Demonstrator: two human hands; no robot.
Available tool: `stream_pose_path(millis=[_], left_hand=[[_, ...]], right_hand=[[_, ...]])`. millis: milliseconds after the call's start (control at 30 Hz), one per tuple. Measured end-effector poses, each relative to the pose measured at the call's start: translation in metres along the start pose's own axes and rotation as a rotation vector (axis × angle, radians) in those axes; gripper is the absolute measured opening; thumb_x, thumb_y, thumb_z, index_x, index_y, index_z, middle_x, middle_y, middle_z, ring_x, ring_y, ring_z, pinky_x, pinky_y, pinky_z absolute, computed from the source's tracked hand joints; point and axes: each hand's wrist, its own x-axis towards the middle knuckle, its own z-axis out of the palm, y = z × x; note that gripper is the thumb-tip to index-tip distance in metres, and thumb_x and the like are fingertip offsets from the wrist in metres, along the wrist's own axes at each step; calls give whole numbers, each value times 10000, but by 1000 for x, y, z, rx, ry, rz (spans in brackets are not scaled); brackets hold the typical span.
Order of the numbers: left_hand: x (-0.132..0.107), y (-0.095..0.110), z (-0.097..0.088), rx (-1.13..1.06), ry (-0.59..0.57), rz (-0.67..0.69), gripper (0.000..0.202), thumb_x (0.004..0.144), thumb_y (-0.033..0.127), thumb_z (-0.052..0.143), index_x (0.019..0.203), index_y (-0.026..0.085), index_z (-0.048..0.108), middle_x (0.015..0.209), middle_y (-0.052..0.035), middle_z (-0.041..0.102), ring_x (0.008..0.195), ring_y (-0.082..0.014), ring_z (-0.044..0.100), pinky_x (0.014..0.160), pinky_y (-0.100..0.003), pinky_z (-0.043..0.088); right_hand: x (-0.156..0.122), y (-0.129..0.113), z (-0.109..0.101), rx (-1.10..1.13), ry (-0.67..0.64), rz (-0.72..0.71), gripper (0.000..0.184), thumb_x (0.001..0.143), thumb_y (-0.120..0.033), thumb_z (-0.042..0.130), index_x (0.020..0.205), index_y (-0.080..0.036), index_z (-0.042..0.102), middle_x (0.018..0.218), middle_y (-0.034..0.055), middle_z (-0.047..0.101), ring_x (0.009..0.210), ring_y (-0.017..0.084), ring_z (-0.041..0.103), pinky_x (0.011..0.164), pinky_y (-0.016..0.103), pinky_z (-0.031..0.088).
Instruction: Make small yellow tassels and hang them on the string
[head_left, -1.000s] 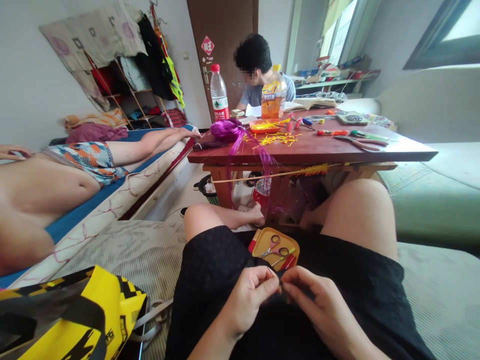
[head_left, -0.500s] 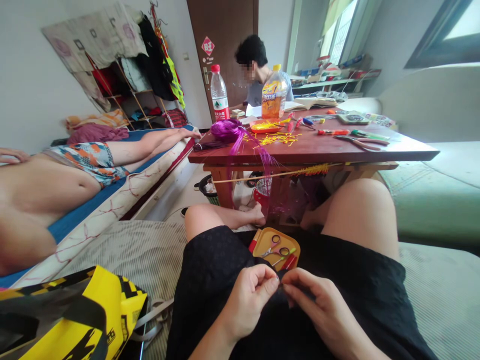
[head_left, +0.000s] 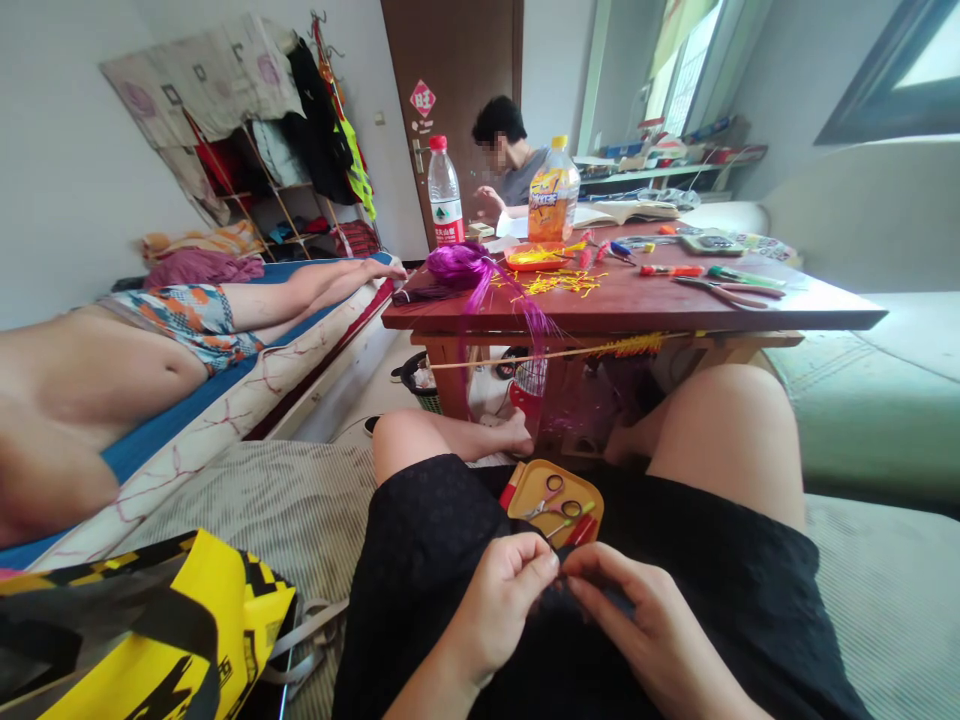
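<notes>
Above my lap, my left hand (head_left: 508,590) and my right hand (head_left: 637,605) meet with thumb and fingertips pinched close together. Whatever sits between the fingertips is too small and dark to make out. Just beyond them, a yellow tray (head_left: 541,474) rests on the black cloth (head_left: 427,560) over my thighs. In the tray lie small scissors (head_left: 552,496) with dark finger loops, a red item (head_left: 582,531) and a thin green-tipped tool (head_left: 574,520).
Ahead stands a red-brown table (head_left: 660,300) with purple strands (head_left: 461,268), yellow pieces (head_left: 562,282), pliers (head_left: 727,292) and two bottles (head_left: 553,195). One person sits behind it; another lies on the bed (head_left: 300,340) at left. A yellow-black bag (head_left: 187,630) is beside me.
The view has shifted slightly, so the scene sits a little lower and further right. My hands stay pinched together. The person behind the table has leaned lower, with a hand now raised.
</notes>
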Motion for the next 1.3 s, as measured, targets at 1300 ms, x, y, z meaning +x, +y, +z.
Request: stream_pose_path(millis=[1300], left_hand=[[0, 4, 2, 483, 136, 322, 274, 875, 331, 368, 637, 199, 392, 557, 33, 383, 517, -108, 362, 518, -234, 268]], right_hand=[[15, 11, 3, 186, -87, 86, 240, 808, -388, 482, 696, -180, 524, 627, -13, 525, 592, 138, 474, 563, 232, 401]])
